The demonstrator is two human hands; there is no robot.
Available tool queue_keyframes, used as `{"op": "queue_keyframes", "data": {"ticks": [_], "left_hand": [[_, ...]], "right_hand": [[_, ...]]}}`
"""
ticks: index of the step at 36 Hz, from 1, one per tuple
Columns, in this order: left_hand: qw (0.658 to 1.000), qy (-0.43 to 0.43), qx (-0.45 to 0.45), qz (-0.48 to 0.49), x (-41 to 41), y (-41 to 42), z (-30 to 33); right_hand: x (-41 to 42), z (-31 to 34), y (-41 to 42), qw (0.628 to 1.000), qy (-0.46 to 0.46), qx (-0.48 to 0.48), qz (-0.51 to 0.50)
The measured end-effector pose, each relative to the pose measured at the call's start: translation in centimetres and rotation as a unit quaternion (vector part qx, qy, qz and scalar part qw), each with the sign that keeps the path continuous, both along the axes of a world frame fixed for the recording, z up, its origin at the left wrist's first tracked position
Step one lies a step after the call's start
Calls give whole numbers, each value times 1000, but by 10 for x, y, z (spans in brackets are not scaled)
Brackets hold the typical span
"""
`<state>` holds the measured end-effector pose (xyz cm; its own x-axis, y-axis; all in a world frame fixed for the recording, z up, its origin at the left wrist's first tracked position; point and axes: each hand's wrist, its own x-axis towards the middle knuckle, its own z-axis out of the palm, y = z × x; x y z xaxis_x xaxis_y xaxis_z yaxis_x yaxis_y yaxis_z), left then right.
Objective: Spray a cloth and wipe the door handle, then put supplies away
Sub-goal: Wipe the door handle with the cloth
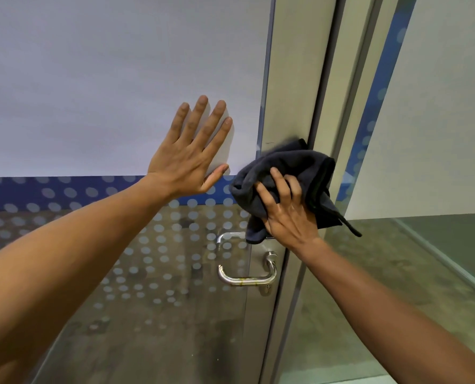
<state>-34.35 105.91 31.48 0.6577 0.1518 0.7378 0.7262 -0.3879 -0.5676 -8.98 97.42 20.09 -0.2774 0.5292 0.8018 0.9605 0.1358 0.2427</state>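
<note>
My right hand [285,214] grips a bunched dark grey cloth [300,164] and presses it against the metal door frame [291,79], a little above the handle. The steel lever door handle [247,279] sits lower on the frame and is not touched; it has yellowish marks on its bar. My left hand [189,156] lies flat on the frosted glass of the door [106,92], fingers spread, holding nothing. No spray bottle is in view.
A second handle [226,236] shows through the glass on the door's far side. A blue band with pale dots [64,192] runs across the glass. To the right stands a fixed glass panel [438,134] with a grey floor behind it.
</note>
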Motion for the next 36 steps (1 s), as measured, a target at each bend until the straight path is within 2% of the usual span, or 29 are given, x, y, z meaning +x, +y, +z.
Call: {"op": "queue_keyframes", "data": {"ticks": [10, 15, 21, 27, 29, 32, 33, 36], "left_hand": [[1000, -2, 7, 1, -1, 1, 0], [1000, -1, 11, 4, 0, 2, 0], [1000, 1, 13, 6, 0, 1, 1], [1000, 0, 9, -1, 0, 1, 1], [1000, -1, 9, -4, 0, 1, 1], [1000, 0, 8, -7, 0, 1, 1], [1000, 0, 9, -8, 0, 0, 1], [1000, 3, 11, -9, 0, 0, 2]], "right_hand": [[8, -70, -15, 994, -92, -48, -16], [13, -77, -19, 992, -111, -58, 11], [32, -76, -25, 973, -205, -84, 56], [34, -53, -43, 957, -217, -157, 110], [31, -41, -49, 940, -230, -227, 107], [23, -24, -56, 896, -221, -371, 105], [22, -18, -57, 890, -210, -390, 109], [26, -2, -65, 901, -145, -390, 122]]}}
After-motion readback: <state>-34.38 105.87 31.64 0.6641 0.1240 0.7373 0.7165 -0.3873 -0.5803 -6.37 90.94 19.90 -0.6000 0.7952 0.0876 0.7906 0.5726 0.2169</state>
